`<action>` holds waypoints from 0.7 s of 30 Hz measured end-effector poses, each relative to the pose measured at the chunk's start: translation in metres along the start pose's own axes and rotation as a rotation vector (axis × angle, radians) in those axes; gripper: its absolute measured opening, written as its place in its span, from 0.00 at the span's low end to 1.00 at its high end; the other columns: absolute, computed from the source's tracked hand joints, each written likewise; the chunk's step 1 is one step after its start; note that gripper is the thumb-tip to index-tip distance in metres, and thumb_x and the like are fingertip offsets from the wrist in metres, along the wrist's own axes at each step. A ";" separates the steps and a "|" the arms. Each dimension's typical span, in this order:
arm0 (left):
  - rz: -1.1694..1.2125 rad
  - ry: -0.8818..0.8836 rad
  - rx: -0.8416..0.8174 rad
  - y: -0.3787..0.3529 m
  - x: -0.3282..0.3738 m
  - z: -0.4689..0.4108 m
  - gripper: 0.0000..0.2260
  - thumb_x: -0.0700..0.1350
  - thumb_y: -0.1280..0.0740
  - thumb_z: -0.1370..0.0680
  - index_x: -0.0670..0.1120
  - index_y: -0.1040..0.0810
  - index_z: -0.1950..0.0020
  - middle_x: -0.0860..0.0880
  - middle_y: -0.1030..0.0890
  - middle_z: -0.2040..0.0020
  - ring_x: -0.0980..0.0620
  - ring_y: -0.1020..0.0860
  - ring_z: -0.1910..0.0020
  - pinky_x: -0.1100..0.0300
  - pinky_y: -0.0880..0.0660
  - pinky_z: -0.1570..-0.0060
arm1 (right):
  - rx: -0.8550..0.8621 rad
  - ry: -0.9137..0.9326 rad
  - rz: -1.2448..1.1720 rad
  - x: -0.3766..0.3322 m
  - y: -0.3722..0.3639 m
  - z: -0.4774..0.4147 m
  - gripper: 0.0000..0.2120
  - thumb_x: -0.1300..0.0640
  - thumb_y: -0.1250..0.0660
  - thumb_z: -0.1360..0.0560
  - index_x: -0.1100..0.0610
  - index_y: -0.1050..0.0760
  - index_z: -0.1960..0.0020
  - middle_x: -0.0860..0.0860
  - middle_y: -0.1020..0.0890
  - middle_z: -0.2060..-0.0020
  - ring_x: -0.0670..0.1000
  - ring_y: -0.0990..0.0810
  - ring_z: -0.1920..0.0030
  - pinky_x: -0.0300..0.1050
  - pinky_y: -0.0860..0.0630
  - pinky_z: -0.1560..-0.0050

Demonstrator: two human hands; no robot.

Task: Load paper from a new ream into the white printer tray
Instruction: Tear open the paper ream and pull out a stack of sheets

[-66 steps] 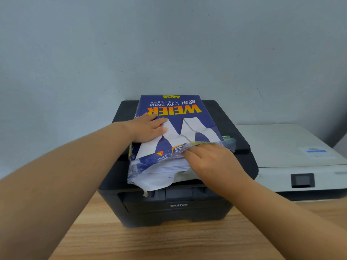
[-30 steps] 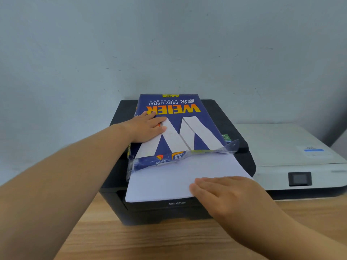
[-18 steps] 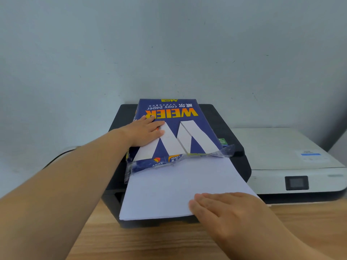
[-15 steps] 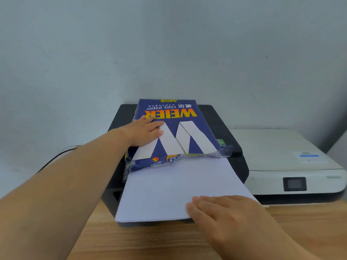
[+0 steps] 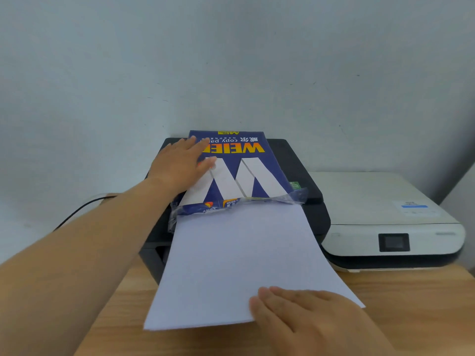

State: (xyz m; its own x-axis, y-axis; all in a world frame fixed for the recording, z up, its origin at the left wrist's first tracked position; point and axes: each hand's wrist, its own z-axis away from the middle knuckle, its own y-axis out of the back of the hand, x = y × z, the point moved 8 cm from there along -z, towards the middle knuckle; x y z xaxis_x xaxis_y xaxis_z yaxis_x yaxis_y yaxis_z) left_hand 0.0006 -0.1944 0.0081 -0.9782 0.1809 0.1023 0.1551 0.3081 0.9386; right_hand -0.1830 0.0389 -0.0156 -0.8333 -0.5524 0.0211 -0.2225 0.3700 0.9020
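Note:
A blue WEIER paper ream (image 5: 246,173) lies on top of a black printer (image 5: 295,160), its torn wrapper end facing me. My left hand (image 5: 180,165) presses flat on the ream's far left part, fingers straight. A stack of white sheets (image 5: 239,253) sticks far out of the open wrapper and reaches over the printer's front towards me. My right hand (image 5: 303,314) holds the stack's near right corner, fingers on top and thumb hidden beneath. The white printer (image 5: 372,201) stands to the right, lid down, with no tray showing.
Both printers stand on a wooden table (image 5: 416,309) against a pale wall. A black cable (image 5: 77,211) runs off to the left behind my left arm. The white printer has a small dark screen (image 5: 393,242) on its front.
My right hand has drawn the white stack steadily out of the wrapper towards me. My left hand slid a little further back on the ream and still presses it down.

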 end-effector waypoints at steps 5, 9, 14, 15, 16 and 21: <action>0.736 0.444 0.297 0.020 -0.032 0.087 0.19 0.52 0.41 0.22 0.46 0.30 0.33 0.47 0.26 0.36 0.49 0.28 0.39 0.57 0.34 0.44 | 0.115 0.218 0.113 -0.024 0.014 0.004 0.33 0.66 0.59 0.24 0.53 0.14 0.59 0.48 0.13 0.62 0.45 0.15 0.64 0.38 0.21 0.70; 1.163 0.864 0.256 -0.017 -0.053 0.175 0.11 0.51 0.35 0.25 0.46 0.27 0.49 0.48 0.28 0.58 0.49 0.30 0.59 0.57 0.35 0.57 | 0.045 0.240 0.058 -0.030 0.015 0.006 0.21 0.63 0.45 0.35 0.56 0.15 0.57 0.50 0.13 0.61 0.47 0.14 0.62 0.39 0.20 0.68; 1.788 0.997 -0.512 -0.051 0.018 0.231 0.16 0.53 0.35 0.27 0.40 0.20 0.54 0.43 0.17 0.58 0.43 0.19 0.62 0.53 0.20 0.62 | 0.060 0.238 0.093 -0.033 0.012 0.014 0.21 0.64 0.46 0.36 0.57 0.15 0.55 0.50 0.13 0.60 0.48 0.14 0.60 0.40 0.20 0.65; 1.863 0.974 -0.561 -0.050 0.027 0.231 0.15 0.52 0.35 0.27 0.40 0.19 0.53 0.42 0.16 0.54 0.42 0.18 0.59 0.48 0.20 0.59 | 0.054 0.240 0.101 -0.034 0.011 0.016 0.21 0.64 0.46 0.36 0.57 0.15 0.55 0.50 0.13 0.60 0.48 0.14 0.60 0.39 0.20 0.64; 1.921 0.962 -0.582 -0.049 0.034 0.230 0.15 0.50 0.35 0.27 0.39 0.20 0.50 0.41 0.17 0.50 0.41 0.18 0.56 0.45 0.21 0.55 | 0.046 0.237 0.096 -0.034 0.011 0.017 0.21 0.64 0.46 0.35 0.57 0.16 0.55 0.50 0.13 0.60 0.48 0.14 0.60 0.39 0.20 0.64; 1.872 0.951 -0.551 -0.048 0.046 0.225 0.13 0.43 0.37 0.24 0.36 0.24 0.45 0.37 0.16 0.52 0.40 0.16 0.59 0.41 0.21 0.62 | -0.072 0.192 0.003 -0.030 0.006 0.025 0.17 0.63 0.42 0.35 0.55 0.16 0.55 0.49 0.14 0.60 0.49 0.14 0.60 0.41 0.18 0.61</action>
State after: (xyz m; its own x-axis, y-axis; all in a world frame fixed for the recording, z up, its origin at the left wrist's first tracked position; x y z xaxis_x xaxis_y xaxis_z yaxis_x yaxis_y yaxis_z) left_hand -0.0210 0.0090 -0.1067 0.4400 -0.5755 0.6893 0.8780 0.1147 -0.4647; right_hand -0.1716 0.0761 -0.0217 -0.7209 -0.6859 0.0993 -0.1774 0.3211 0.9303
